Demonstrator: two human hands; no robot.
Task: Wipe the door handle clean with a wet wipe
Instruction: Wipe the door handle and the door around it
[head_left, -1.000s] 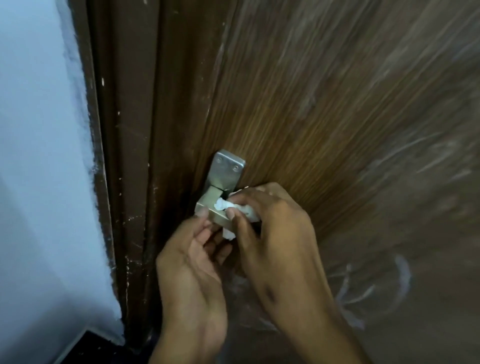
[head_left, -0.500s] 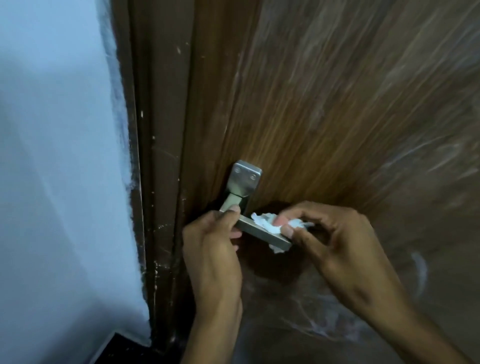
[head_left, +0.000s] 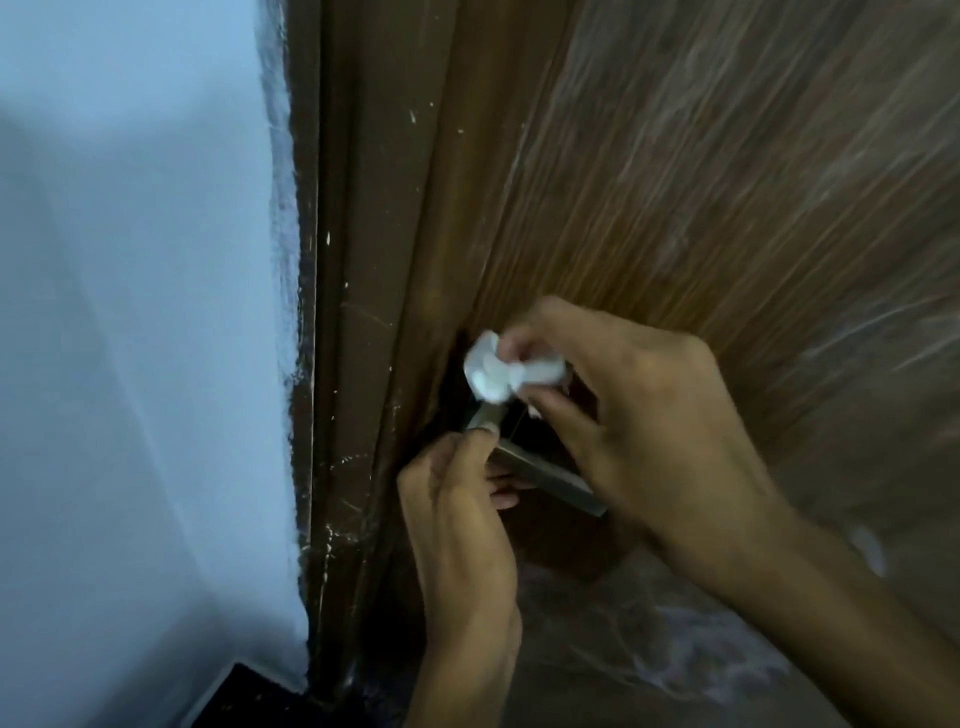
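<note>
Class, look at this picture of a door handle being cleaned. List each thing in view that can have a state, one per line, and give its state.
Crumpled white wet wipe: bunched up, pinched in the right hand, pressed at the handle's upper part.
Silver metal lever door handle: steadied by the left hand, lever angled down to the right.
Brown wooden door: shut against its frame, as far as shows; streaked with pale marks.
Left hand: grip on the handle.
Right hand: grip closed on the wipe.
</note>
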